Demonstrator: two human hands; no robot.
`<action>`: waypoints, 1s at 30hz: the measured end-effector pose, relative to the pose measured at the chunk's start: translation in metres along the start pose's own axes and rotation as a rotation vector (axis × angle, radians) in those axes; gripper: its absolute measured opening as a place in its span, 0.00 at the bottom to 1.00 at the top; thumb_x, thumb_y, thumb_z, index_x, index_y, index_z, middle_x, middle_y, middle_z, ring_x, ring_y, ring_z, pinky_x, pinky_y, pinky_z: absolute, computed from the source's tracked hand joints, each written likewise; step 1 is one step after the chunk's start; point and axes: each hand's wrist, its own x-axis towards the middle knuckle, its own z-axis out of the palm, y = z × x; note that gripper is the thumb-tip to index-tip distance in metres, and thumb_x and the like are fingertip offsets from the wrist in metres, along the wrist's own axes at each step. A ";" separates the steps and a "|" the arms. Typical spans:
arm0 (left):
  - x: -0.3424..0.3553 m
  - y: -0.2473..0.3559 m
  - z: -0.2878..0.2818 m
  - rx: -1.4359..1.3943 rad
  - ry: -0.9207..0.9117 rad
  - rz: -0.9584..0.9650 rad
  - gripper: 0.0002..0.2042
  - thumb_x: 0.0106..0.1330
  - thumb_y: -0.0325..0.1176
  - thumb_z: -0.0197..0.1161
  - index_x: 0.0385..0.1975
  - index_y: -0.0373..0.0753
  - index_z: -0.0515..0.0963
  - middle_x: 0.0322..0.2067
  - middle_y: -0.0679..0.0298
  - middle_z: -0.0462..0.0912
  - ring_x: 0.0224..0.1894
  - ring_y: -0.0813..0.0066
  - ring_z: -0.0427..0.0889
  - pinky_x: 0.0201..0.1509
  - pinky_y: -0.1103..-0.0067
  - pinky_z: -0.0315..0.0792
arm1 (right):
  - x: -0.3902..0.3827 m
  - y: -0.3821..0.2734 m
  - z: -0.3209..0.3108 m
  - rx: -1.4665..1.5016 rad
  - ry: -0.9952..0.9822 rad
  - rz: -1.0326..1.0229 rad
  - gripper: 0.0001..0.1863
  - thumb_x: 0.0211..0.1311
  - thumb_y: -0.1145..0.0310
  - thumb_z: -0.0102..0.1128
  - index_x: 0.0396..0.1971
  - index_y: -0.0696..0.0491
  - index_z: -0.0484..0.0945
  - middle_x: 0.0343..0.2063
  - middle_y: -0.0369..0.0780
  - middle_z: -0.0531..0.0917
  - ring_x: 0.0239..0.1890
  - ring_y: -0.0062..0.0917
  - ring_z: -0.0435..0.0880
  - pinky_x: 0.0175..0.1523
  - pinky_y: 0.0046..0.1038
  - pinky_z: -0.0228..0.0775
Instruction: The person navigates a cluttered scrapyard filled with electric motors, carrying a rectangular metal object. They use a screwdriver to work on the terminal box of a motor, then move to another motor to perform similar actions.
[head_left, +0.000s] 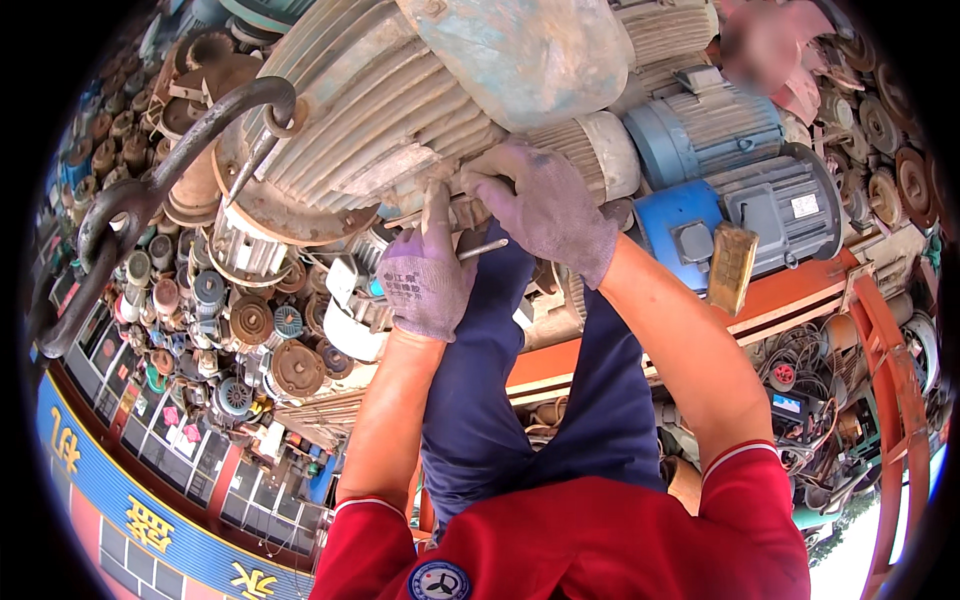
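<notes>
A large, dirty grey electric motor with cooling fins and worn blue paint lies right in front of me. My left hand, in a purple-grey work glove, is closed around a slim metal rod whose end sticks out to the right. Its index finger reaches up against the motor's lower side. My right hand, gloved alike, has its fingers curled at the same spot, just above and right of the left. Whatever lies in those fingers is hidden.
A heavy steel hook on a chain hangs at the left, close to the motor. Blue-and-grey motors stand at the right, with a yellowish block by them. An orange beam runs below. Many motor parts lie piled left.
</notes>
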 end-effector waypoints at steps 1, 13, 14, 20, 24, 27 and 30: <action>0.000 -0.001 0.001 0.017 -0.017 -0.002 0.46 0.45 0.33 0.79 0.70 0.33 0.67 0.32 0.54 0.86 0.35 0.51 0.86 0.41 0.62 0.80 | 0.003 0.001 0.002 -0.005 -0.004 0.064 0.14 0.69 0.60 0.62 0.42 0.57 0.82 0.35 0.52 0.86 0.39 0.50 0.87 0.43 0.46 0.79; -0.003 -0.005 -0.002 0.057 0.013 0.110 0.45 0.46 0.32 0.77 0.70 0.34 0.68 0.32 0.53 0.85 0.37 0.51 0.84 0.41 0.62 0.79 | 0.007 -0.009 0.003 -0.028 0.112 -0.054 0.11 0.69 0.65 0.63 0.44 0.56 0.82 0.37 0.51 0.86 0.44 0.50 0.86 0.48 0.44 0.77; -0.003 -0.005 -0.002 0.050 0.012 0.121 0.44 0.47 0.31 0.77 0.70 0.34 0.68 0.32 0.53 0.86 0.37 0.51 0.85 0.41 0.62 0.79 | 0.007 -0.011 0.002 0.007 0.102 -0.031 0.11 0.69 0.65 0.63 0.44 0.56 0.82 0.37 0.52 0.86 0.44 0.50 0.86 0.48 0.44 0.77; 0.007 0.004 -0.009 -0.235 -0.008 -0.075 0.29 0.56 0.34 0.77 0.58 0.35 0.76 0.36 0.48 0.88 0.39 0.47 0.89 0.40 0.62 0.81 | 0.006 -0.011 0.002 0.055 0.055 0.164 0.11 0.69 0.63 0.61 0.41 0.56 0.81 0.33 0.51 0.86 0.44 0.49 0.86 0.49 0.46 0.78; 0.001 0.001 -0.016 -0.208 -0.077 -0.086 0.28 0.53 0.34 0.78 0.55 0.35 0.76 0.37 0.51 0.88 0.41 0.48 0.88 0.45 0.60 0.80 | 0.000 -0.009 0.002 -0.023 -0.017 0.135 0.12 0.70 0.62 0.60 0.43 0.55 0.82 0.32 0.51 0.86 0.44 0.49 0.86 0.51 0.46 0.77; -0.001 0.000 -0.024 -0.208 -0.109 -0.111 0.28 0.53 0.34 0.78 0.54 0.36 0.77 0.36 0.50 0.88 0.40 0.47 0.88 0.45 0.59 0.80 | -0.006 -0.008 0.001 -0.056 -0.058 0.082 0.13 0.69 0.62 0.59 0.46 0.53 0.83 0.34 0.50 0.86 0.44 0.48 0.86 0.52 0.46 0.78; -0.006 -0.007 -0.019 -0.211 -0.116 -0.083 0.27 0.54 0.34 0.78 0.53 0.36 0.77 0.36 0.50 0.88 0.40 0.48 0.88 0.43 0.60 0.81 | -0.012 -0.003 0.007 -0.161 -0.058 0.014 0.12 0.69 0.62 0.60 0.47 0.51 0.84 0.35 0.49 0.86 0.43 0.47 0.86 0.52 0.45 0.79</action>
